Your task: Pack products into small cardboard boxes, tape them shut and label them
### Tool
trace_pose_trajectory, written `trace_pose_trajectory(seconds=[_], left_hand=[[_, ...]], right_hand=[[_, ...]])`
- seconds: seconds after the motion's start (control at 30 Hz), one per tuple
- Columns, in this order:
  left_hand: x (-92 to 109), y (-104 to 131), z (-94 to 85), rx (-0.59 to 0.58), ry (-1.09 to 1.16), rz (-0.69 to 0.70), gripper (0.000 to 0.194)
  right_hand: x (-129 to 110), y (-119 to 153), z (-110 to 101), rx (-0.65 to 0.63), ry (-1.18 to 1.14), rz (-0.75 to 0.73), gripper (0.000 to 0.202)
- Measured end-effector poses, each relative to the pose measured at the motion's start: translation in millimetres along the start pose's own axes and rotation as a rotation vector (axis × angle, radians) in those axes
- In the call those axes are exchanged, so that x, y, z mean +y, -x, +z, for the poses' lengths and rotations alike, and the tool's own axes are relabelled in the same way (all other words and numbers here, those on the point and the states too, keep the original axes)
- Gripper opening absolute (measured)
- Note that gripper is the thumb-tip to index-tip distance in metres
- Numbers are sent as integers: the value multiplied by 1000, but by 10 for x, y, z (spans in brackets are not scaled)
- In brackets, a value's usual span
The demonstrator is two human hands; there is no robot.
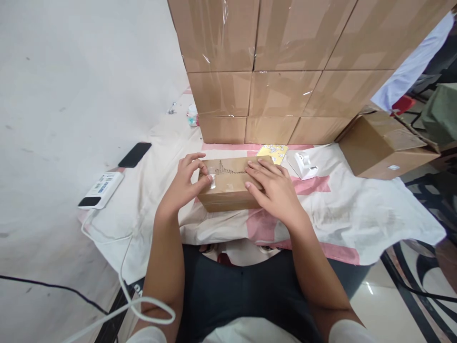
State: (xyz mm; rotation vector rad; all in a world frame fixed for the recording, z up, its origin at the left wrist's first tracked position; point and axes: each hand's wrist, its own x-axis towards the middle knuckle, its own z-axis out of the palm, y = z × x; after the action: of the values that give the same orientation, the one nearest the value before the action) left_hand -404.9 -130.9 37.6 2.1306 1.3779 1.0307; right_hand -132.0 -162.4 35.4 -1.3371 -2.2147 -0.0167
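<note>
A small brown cardboard box (230, 190) lies on the cloth-covered table in front of me. A ragged dark line runs along its top, with shiny clear tape (213, 182) near the left end. My left hand (185, 183) is at that end, thumb and a curled finger brought together at the tape; the other fingers are raised. Exactly how much tape is between the fingertips is hard to see. My right hand (273, 186) lies flat across the right part of the box top, fingers stretched out, covering that end.
Stacked taped cartons (274, 95) rise behind the box. An open carton (385, 145) stands at the right. Nearby are a white tape dispenser-like object (303, 166), a yellow patterned piece (273, 153), a black phone (134, 155) and a white power strip (102, 190) with its cable (124, 267).
</note>
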Motion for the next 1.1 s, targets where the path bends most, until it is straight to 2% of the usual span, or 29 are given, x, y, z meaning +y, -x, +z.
trace_pose_trajectory(seconds=[0.3, 0.47, 0.67, 0.8, 1.1], left_hand=[[-1, -15, 69, -11, 29, -50, 14], [-47, -23, 76, -32, 52, -111, 30], [-99, -93, 133, -98, 392, -256, 51], [-147, -153, 171, -69, 471, -290, 55], [-236, -234, 216, 8, 484, -321, 52]], right_hand=[[25, -7, 11, 10, -3, 2, 41], [6, -11, 10, 5, 8, 5, 41], [11, -9, 13, 2, 16, 5, 40], [8, -10, 19, 4, 18, 2, 40], [-12, -9, 14, -1, 12, 10, 38]])
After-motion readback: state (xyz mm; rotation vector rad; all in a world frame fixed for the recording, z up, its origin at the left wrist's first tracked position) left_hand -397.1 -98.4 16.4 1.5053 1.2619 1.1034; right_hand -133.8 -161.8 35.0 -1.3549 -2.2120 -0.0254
